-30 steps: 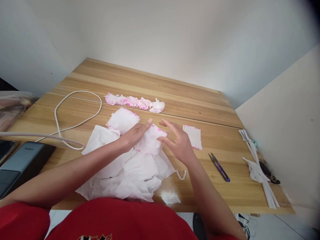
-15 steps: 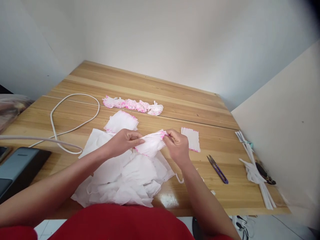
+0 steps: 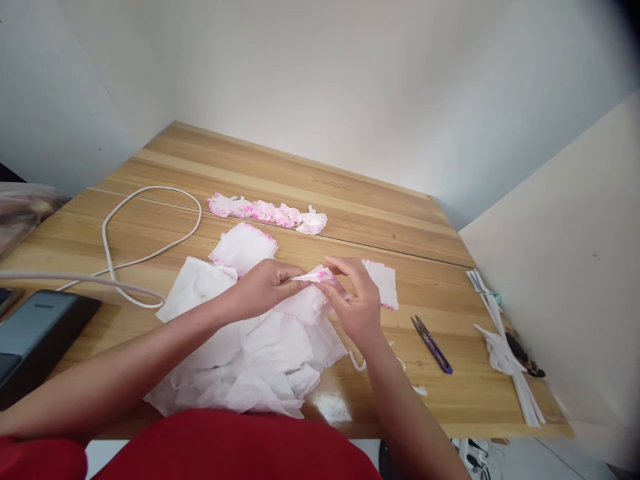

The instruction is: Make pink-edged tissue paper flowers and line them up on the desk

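Both hands pinch one white tissue piece with a pink edge (image 3: 310, 283), gathered into narrow folds just above a heap of white tissue sheets (image 3: 250, 347). My left hand (image 3: 265, 285) grips its left end with closed fingers. My right hand (image 3: 353, 297) pinches the right end, thumb and fingers together. A flat pink-edged tissue square (image 3: 385, 281) lies right behind my right hand. Another pink-edged sheet (image 3: 244, 245) rests on the heap's far side.
A row of finished pink-and-white tissue flowers (image 3: 270, 212) lies farther back on the wooden table (image 3: 350, 200). Purple-handled snips (image 3: 433, 344) lie to the right, white strips (image 3: 505, 340) near the right edge. A white cable (image 3: 150, 227) loops at left beside a dark device (image 3: 35, 333).
A second ago both hands lay open and flat on the tissue. They then picked it up by its ends and have now squeezed it into tighter folds.
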A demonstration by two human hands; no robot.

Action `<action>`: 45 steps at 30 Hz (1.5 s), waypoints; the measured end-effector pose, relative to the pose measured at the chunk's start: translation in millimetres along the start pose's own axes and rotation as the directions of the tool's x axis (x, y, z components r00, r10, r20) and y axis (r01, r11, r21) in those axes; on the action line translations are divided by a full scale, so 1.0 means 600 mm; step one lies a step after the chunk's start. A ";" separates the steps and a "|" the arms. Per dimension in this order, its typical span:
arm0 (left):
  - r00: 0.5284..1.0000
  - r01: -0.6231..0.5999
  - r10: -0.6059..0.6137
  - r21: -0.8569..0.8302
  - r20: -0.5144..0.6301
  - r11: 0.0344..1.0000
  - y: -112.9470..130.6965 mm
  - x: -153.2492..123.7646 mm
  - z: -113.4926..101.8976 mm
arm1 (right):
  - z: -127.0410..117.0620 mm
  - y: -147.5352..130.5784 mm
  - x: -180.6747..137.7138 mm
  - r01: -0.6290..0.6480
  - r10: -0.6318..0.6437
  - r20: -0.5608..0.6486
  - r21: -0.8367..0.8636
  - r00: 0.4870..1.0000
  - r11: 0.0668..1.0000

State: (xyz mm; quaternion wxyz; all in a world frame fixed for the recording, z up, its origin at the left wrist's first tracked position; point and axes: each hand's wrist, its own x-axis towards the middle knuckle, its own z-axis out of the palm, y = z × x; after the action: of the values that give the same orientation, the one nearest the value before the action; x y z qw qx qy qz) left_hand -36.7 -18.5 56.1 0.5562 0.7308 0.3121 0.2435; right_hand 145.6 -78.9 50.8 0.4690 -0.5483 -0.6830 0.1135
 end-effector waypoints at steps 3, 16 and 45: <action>1.000 -0.017 0.017 0.026 0.015 1.000 -0.002 0.001 0.003 | -0.010 -0.003 0.006 0.130 -0.129 0.017 -0.061 0.991 0.990; 0.948 0.294 -0.159 -0.562 0.277 0.773 -0.003 -0.001 0.011 | 0.009 0.018 -0.014 0.351 -0.373 -0.157 -0.152 0.914 0.924; 0.996 -0.092 0.092 -0.007 0.010 0.996 0.011 0.001 0.006 | -0.015 0.006 0.003 0.027 -0.030 0.016 0.178 0.999 0.984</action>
State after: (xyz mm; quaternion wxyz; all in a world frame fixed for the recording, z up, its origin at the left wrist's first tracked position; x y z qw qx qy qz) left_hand -32.7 -21.6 61.5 0.5484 0.7438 0.2745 0.2659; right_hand 154.9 -79.4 54.1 0.5113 -0.4933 -0.6823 0.1721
